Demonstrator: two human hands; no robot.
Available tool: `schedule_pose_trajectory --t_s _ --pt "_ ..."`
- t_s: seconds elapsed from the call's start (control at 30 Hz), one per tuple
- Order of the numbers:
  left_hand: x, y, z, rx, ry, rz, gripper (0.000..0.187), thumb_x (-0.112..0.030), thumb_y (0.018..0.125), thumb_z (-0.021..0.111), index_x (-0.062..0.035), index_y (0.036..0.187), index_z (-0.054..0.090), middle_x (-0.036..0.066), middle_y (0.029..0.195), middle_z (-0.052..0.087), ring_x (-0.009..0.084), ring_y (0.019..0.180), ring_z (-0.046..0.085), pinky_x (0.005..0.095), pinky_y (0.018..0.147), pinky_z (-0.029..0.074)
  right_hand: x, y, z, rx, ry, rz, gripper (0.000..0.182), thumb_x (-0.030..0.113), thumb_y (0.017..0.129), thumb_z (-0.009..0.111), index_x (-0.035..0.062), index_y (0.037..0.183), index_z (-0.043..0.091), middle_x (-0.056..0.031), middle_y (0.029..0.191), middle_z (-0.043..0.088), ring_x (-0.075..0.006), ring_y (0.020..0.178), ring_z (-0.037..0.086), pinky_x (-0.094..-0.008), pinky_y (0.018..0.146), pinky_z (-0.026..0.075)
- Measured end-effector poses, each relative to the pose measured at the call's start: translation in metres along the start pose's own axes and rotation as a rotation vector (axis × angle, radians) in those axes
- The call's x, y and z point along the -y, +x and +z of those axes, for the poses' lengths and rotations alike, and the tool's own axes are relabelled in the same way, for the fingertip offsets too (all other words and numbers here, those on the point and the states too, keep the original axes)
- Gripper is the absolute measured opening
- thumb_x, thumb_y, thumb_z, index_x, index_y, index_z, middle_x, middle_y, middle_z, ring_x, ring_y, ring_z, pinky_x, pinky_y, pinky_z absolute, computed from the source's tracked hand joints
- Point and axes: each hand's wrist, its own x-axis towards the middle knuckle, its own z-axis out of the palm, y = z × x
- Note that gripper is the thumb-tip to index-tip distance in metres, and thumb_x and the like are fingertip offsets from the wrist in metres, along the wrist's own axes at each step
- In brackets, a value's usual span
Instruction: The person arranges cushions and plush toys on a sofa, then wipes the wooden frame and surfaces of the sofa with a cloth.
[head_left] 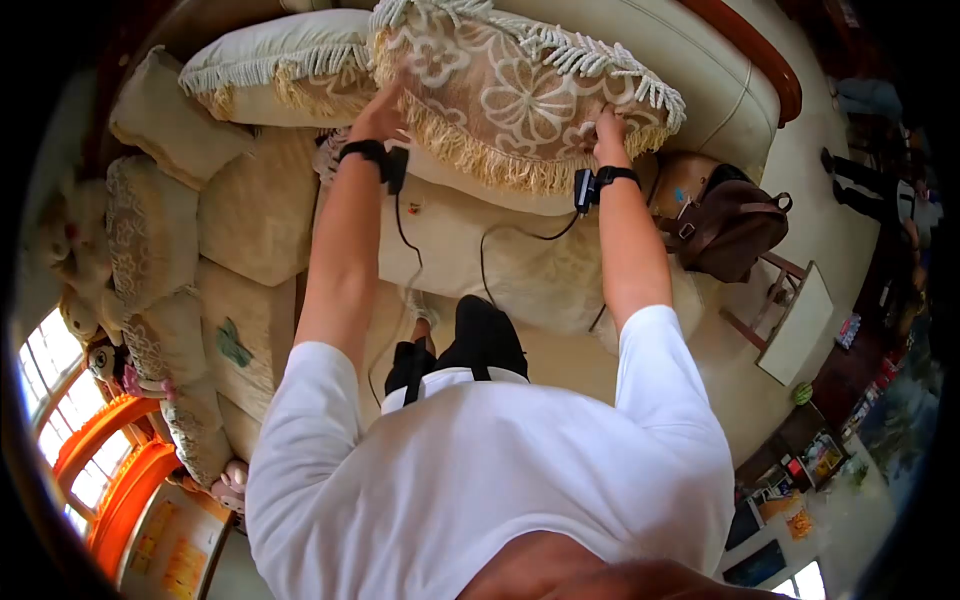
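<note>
Both hands on the patterned fringed cushion (520,95), held against the sofa (520,260) backrest. Left hand (380,115) grip closed on its left fringe edge; right hand (608,128) grip closed on its lower right edge. Second cushion (280,65) just left of the left hand; brown bag (725,225) right of the right hand.

Fingertips of both hands (490,115) hidden behind the fringed cushion (520,90).

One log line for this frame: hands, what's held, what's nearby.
left hand: grips fringed cushion edge | right hand: grips same cushion's fringe | cushion: lifted over sofa | nearby: second cushion, brown backpack
</note>
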Motion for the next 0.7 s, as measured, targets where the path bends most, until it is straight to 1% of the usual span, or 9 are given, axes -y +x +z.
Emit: schedule_pose_trajectory --t_s 0.07,0.13,0.2,0.23,0.37,0.47,0.57,0.63,0.7 --pt "0.049 0.030 0.011 0.299 0.263 0.224 0.112 -0.072 0.077 0.062 -0.0197 0.156 0.003 0.025 0.157 0.008 0.0507 0.142 0.011 0.0688 0.105 0.026 -0.030 -0.008 -0.022 0.119 0.244 -0.399 0.052 0.042 0.101 0.047 -0.0053 0.120 0.054 -0.0108 0.103 0.055 -0.0272 0.090 0.056 -0.0466 0.078 0.049" --pt "0.097 0.033 0.042 0.240 0.215 0.194 0.096 -0.063 0.085 0.059 -0.0143 0.154 0.013 0.021 0.156 0.019 0.0432 0.142 0.019 0.0629 0.106 0.030 -0.017 -0.080 -0.076 0.398 0.560 -0.377 0.035 0.032 0.102 0.050 -0.0020 0.106 0.058 -0.0046 0.086 0.058 -0.0195 0.079 0.058 -0.0375 0.074 0.050" --pt "0.105 0.046 0.091 -0.063 -0.062 0.042 0.066 -0.050 0.091 0.058 -0.0068 0.135 0.036 0.015 0.130 0.042 0.0308 0.115 0.039 0.0520 0.089 0.040 -0.029 -0.109 -0.108 0.399 0.537 -0.512 0.031 0.028 0.100 0.054 -0.0017 0.103 0.063 -0.0041 0.089 0.062 -0.0151 0.073 0.057 -0.0326 0.069 0.049" --pt "0.138 0.073 0.094 -0.179 -0.151 0.167 0.048 -0.043 0.092 0.059 -0.0024 0.117 0.054 0.011 0.105 0.058 0.0224 0.089 0.054 0.0447 0.072 0.046 -0.037 -0.118 -0.122 0.403 0.568 -0.526 0.030 0.026 0.099 0.056 -0.0024 0.104 0.063 -0.0047 0.091 0.063 -0.0142 0.073 0.056 -0.0312 0.068 0.048" --pt "0.105 -0.018 0.106 -0.220 -0.327 0.194 0.032 -0.030 0.097 0.052 -0.0020 0.111 0.059 0.012 0.092 0.061 0.0217 0.086 0.056 0.0400 0.070 0.048 -0.050 -0.166 -0.143 0.437 0.702 -0.581 0.027 0.024 0.098 0.058 0.0051 0.078 0.057 0.0000 0.072 0.053 -0.0104 0.064 0.046 -0.0258 0.059 0.039" --pt "0.151 -0.034 0.100 -0.210 -0.123 0.021 0.033 -0.031 0.096 0.052 -0.0048 0.115 0.059 0.014 0.102 0.062 0.0236 0.098 0.058 0.0397 0.080 0.049 -0.114 -0.169 -0.161 0.366 0.585 -0.431 0.034 0.024 0.098 0.057 0.0080 0.069 0.050 0.0019 0.063 0.045 -0.0104 0.057 0.042 -0.0267 0.056 0.036" --pt "0.281 -0.003 0.070 -0.036 0.182 0.178 0.040 -0.028 0.096 0.053 -0.0100 0.131 0.049 0.011 0.132 0.051 0.0234 0.118 0.051 0.0448 0.092 0.045 -0.201 -0.188 -0.200 0.368 0.265 -0.267 0.037 0.025 0.097 0.057 0.0118 0.064 0.045 0.0018 0.058 0.038 -0.0102 0.054 0.040 -0.0271 0.054 0.035" --pt "0.305 -0.018 0.064 0.052 0.211 0.234 0.040 -0.025 0.096 0.052 -0.0121 0.133 0.047 0.010 0.132 0.051 0.0211 0.117 0.052 0.0419 0.092 0.045 -0.241 -0.190 -0.235 0.373 0.209 -0.220 0.036 0.025 0.097 0.057 0.0110 0.065 0.047 0.0014 0.059 0.040 -0.0105 0.056 0.043 -0.0274 0.056 0.036" --pt "0.262 -0.084 0.058 -0.051 0.055 -0.267 0.052 -0.027 0.091 0.062 -0.0060 0.135 0.042 0.010 0.129 0.054 0.0281 0.109 0.055 0.0411 0.089 0.047 -0.269 -0.203 -0.258 0.443 -0.035 -0.160 0.030 0.025 0.096 0.057 0.0077 0.071 0.057 -0.0005 0.066 0.052 -0.0113 0.064 0.049 -0.0270 0.065 0.040"
